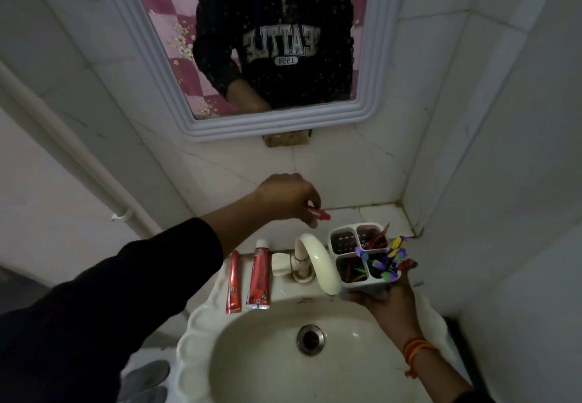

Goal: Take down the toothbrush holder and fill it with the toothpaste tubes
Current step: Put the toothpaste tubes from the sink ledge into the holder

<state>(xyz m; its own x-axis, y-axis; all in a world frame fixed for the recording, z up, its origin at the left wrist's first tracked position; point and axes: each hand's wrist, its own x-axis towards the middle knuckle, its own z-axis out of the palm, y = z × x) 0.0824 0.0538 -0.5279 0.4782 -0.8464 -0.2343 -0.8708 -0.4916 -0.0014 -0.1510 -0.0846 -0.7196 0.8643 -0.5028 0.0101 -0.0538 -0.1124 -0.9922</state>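
My right hand grips a white toothbrush holder with several compartments, held over the sink's right rim beside the tap. Colourful brushes stick out of its near compartments. My left hand is above the back ledge, left of the holder, with its fingers closed on a small red toothpaste tube. Two more red toothpaste tubes lie side by side on the sink's left rim: a thin one and a wider one with a white cap.
A cream tap curves over the white basin, whose drain is in the middle. A white-framed mirror hangs above. Tiled walls close in on the right, and a pipe runs down the left wall.
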